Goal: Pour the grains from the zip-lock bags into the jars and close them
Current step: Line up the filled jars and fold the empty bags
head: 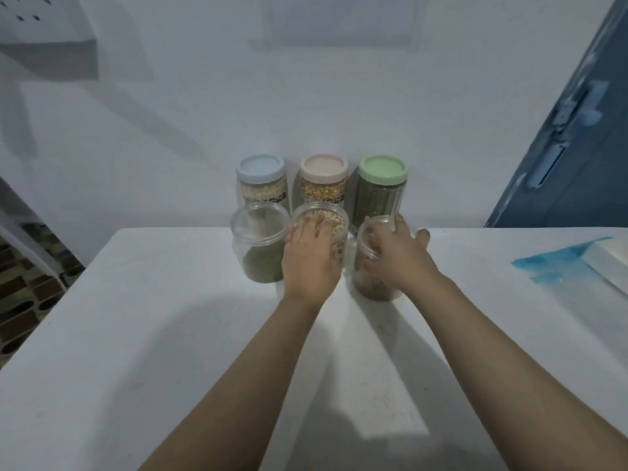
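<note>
While the left hand (311,258) lies over the mouth of the middle open jar (334,239), fingers curled on its rim, the right hand (396,256) grasps the right open jar (372,283); a third open jar (258,246) stands left; three lidded jars (324,181) line the table's (136,334) far edge.

Both bare forearms reach forward side by side. The left hand (311,258) lies palm-down with its fingers curled forward over something. The right hand (396,256) curls its fingers leftward, thumb (423,236) spread out to the right.
</note>
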`<state>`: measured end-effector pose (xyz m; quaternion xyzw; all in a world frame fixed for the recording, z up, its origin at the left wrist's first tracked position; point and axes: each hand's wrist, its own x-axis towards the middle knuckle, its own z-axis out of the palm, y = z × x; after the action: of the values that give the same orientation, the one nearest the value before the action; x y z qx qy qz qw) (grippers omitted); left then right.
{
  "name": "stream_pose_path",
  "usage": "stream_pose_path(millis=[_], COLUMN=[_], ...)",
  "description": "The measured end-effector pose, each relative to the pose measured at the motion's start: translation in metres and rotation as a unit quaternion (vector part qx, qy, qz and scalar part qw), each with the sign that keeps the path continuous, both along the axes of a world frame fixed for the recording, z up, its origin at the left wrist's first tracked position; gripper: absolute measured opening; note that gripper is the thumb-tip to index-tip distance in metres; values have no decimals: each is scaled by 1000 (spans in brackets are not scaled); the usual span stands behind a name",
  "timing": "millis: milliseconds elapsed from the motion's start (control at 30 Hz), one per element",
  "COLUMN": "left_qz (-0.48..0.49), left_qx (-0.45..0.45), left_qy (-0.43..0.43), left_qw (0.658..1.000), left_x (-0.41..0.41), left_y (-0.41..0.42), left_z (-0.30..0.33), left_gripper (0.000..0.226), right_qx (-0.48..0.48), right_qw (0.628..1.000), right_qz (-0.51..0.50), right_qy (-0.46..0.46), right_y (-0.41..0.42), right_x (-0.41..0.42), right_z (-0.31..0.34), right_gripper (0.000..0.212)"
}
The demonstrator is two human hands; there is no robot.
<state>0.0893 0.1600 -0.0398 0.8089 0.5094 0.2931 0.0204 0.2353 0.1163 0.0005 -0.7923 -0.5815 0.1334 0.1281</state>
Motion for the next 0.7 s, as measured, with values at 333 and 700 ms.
stream_pose_path(millis=[333,700], left_qz=[47,-135], left_qx=[-38,-84], left_qy=[82,-200], left_qw=[995,967], left_x=[16,66], left_y=[-5,-129], left_z=[16,-8], left_gripper=[52,39], right_qx=[86,237], right_qw=[996,962], right_qz=[25,-126], right_qy=[-1,56], right_y=[19,-156], right_x=[13,52], right_z=[-19,-7], right_gripper=[71,31])
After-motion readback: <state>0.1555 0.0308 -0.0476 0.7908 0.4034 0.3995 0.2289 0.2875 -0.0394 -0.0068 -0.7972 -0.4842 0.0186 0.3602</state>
